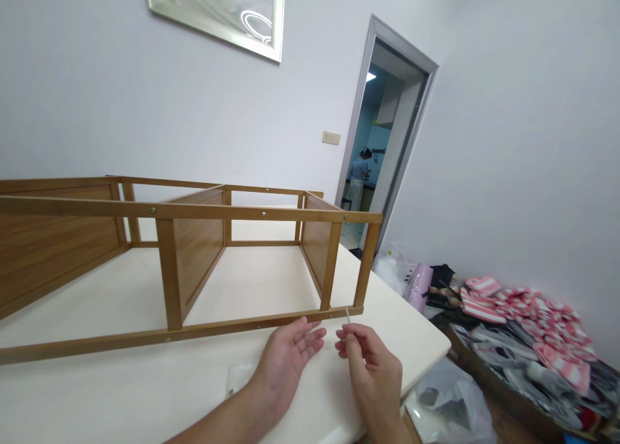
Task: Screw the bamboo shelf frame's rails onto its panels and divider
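A brown wooden shelf frame point(208, 209) lies on its side on the white table point(397, 340), with slatless panels set between its rails. Small metal bolt heads show along the upper and lower near rails. My right hand point(372, 370) pinches a thin metal rod point(347, 315), possibly a hex key, its tip close to the lower rail near the frame's right end. Whether the tip touches a bolt I cannot tell. Beside that rail, my left hand point(285, 360) is palm up with its fingers apart, holding nothing.
A small clear plastic bag point(241, 376) lies by my left forearm. Right of the table are a plastic bag point(448, 399), a pink roll point(418, 286) and a box of wrapped items under striped cloth point(527, 308). Another person point(359, 172) stands beyond the doorway.
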A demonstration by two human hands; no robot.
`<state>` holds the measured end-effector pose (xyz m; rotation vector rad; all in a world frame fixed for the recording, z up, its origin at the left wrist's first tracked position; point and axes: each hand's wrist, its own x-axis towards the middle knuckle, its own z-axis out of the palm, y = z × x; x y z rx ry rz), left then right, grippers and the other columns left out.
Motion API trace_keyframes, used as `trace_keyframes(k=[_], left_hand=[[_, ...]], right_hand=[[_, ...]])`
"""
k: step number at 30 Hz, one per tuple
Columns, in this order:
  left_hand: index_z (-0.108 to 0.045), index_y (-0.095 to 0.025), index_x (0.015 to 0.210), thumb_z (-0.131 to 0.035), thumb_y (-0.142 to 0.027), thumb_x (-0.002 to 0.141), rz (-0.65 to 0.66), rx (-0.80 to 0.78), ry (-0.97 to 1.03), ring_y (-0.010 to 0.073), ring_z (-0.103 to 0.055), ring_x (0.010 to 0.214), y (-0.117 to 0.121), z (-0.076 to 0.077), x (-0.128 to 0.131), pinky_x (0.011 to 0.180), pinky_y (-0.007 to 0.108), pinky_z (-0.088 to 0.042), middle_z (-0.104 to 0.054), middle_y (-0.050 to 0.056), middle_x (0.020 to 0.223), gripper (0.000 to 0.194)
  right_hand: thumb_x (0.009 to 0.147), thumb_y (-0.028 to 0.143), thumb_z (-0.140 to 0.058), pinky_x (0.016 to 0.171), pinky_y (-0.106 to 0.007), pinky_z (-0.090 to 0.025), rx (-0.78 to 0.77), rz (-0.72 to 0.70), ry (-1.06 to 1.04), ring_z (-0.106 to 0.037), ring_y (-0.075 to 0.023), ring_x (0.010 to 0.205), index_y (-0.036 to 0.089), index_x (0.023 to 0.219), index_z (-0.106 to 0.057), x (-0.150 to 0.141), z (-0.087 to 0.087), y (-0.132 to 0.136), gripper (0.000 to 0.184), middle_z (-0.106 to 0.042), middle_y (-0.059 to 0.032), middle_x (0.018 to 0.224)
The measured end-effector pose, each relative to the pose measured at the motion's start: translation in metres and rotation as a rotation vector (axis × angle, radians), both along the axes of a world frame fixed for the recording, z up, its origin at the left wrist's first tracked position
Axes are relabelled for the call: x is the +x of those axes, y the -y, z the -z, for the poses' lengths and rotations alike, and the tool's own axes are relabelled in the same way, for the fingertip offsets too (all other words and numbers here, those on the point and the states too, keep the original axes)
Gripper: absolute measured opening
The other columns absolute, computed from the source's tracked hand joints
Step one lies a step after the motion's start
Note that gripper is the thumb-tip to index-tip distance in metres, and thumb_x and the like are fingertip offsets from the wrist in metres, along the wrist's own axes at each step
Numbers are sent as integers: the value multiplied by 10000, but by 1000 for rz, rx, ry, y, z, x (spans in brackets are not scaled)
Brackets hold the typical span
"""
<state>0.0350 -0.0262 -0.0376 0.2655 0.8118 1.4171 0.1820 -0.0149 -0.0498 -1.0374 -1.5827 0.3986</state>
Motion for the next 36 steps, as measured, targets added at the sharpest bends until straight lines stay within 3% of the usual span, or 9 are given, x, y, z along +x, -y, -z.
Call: trace_keyframes(k=[4, 8, 11, 14, 16, 19, 25, 36], left_hand=[[-637, -99, 852, -571, -188, 880, 0, 13, 1, 251, -703, 991, 1, -3, 0, 990, 412, -501, -714, 198, 1088, 114], [-635, -104, 846, -566, -185, 879, -13, 21, 7, 248, -705, 971, 3, -1, 1, 981, 407, -503, -722, 186, 1063, 112], [-627, -116, 825, -561, -183, 878, -19, 23, 12, 248, -706, 962, 3, 0, 1, 979, 411, -501, -729, 177, 1038, 109], [-634, -110, 828, -562, -182, 878, -17, 26, 7, 251, -706, 962, 3, 0, 1, 985, 420, -495, -727, 179, 1043, 114], [-639, -102, 828, -567, -181, 876, -13, 29, 7, 254, -707, 960, 2, 0, 0, 990, 423, -491, -722, 187, 1057, 117], [-637, -106, 814, -578, -182, 874, -13, 36, 19, 260, -708, 966, 2, 1, 1, 999, 428, -483, -719, 193, 1070, 113], [-639, -105, 832, -587, -190, 872, -9, 38, 20, 262, -705, 988, 3, 1, 2, 1004, 416, -481, -715, 198, 1096, 108], [-648, -107, 848, -600, -194, 865, 4, 39, 14, 271, -699, 1010, 2, 2, 0, 1006, 428, -483, -717, 190, 1110, 101]], right_hand=[[936, 291, -538, 513, -216, -584, 59, -39, 38, -741, -178, 746, 180, 1091, -651, 2, 7, -6, 221, -754, -96, 970], [942, 165, -530, 739, -269, -612, 371, -55, 276, -731, -169, 831, 199, 1102, -664, 9, 10, -17, 210, -751, -73, 952], [948, 126, -507, 710, -253, -592, 488, -14, 356, -700, -148, 809, 210, 1090, -675, 11, 7, -23, 235, -716, -63, 901], [962, 175, -505, 626, -217, -564, 502, 92, 372, -660, -127, 735, 205, 1002, -689, 9, 5, -25, 191, -660, -49, 845], [963, 184, -509, 683, -223, -574, 510, 124, 406, -678, -135, 791, 189, 971, -676, 7, 6, -25, 168, -678, -68, 913], [946, 129, -510, 785, -249, -583, 543, 107, 486, -708, -163, 901, 174, 1028, -653, 7, 9, -25, 170, -718, -89, 1011], [940, 85, -449, 758, -291, -608, 560, 74, 566, -718, -192, 906, 180, 1147, -643, 12, 14, -26, 299, -726, -102, 1009], [941, 66, -419, 742, -311, -616, 590, 42, 550, -692, -198, 904, 169, 1166, -634, 10, 10, -29, 328, -693, -129, 997]])
